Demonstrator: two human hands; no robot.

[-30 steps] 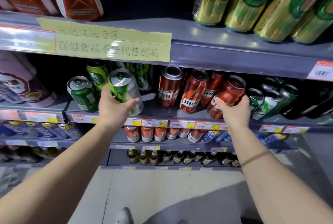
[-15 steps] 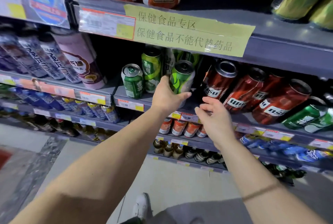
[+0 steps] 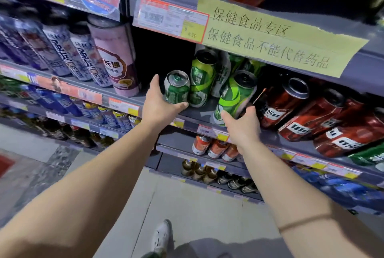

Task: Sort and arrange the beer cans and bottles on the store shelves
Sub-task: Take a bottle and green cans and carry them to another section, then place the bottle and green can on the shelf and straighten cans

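Nearest you, your white shoe (image 3: 161, 237) stands on the pale tiled floor (image 3: 193, 205), and both bare forearms reach up and away toward the shelf; a thin band (image 3: 303, 222) circles your right wrist.

Your left hand (image 3: 158, 104) cups the short green can (image 3: 177, 87) from its left side: thumb raised beside the can, fingers curled under its base, so the hand grips it. The can stands at the front of the grey shelf (image 3: 187, 115), touching a taller lime-green can (image 3: 202, 78) just to its right.

Your right hand (image 3: 242, 126) is at the base of a tall green can (image 3: 235, 95) that leans to the right at the shelf edge. The fingers lie along its lower part, with the thumb on the right side, but you cannot tell whether the hand grips the can or only touches it.

To the right, dark red cans (image 3: 288, 102) lie tilted in a row. Left of the gap stands a pink-and-purple can (image 3: 116, 60), with blue-and-white cans (image 3: 62, 50) beyond it.

Further back, more green cans (image 3: 227, 68) stand in shadow behind the front ones. Above them a yellow paper sign (image 3: 270, 37) with Chinese writing is fixed to the upper shelf's edge, beside a price tag (image 3: 170, 18). Below, orange cans (image 3: 214, 147) and dark bottles (image 3: 207, 172) fill the lower shelves.
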